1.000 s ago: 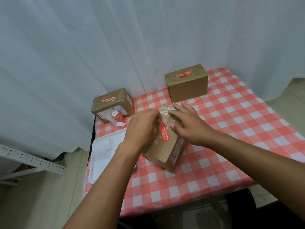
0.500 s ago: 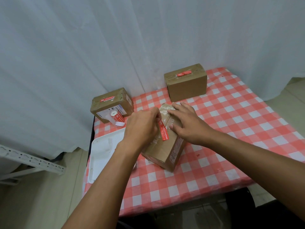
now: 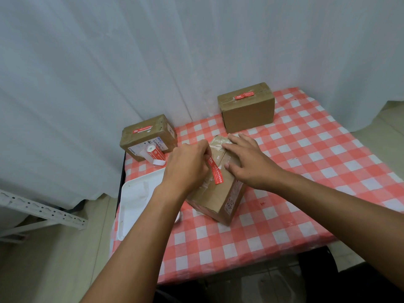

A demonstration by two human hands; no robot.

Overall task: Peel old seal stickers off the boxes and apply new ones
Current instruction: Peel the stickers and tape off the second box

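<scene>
A taped cardboard box stands near the middle of the checked table. My left hand pinches the upper end of a red seal sticker, which hangs loose down over the box top. My right hand lies flat on the box top with straight fingers, holding the box down. A roll of red stickers lies in front of the box at the back left.
Two more cardboard boxes carry red stickers: one at the back left, one at the back right. A white tray sits at the table's left edge. White curtains hang behind. A metal rack stands on the floor left.
My left hand has pulled the red sticker a little further up and off the box top. My right hand stays pressed on the box.
</scene>
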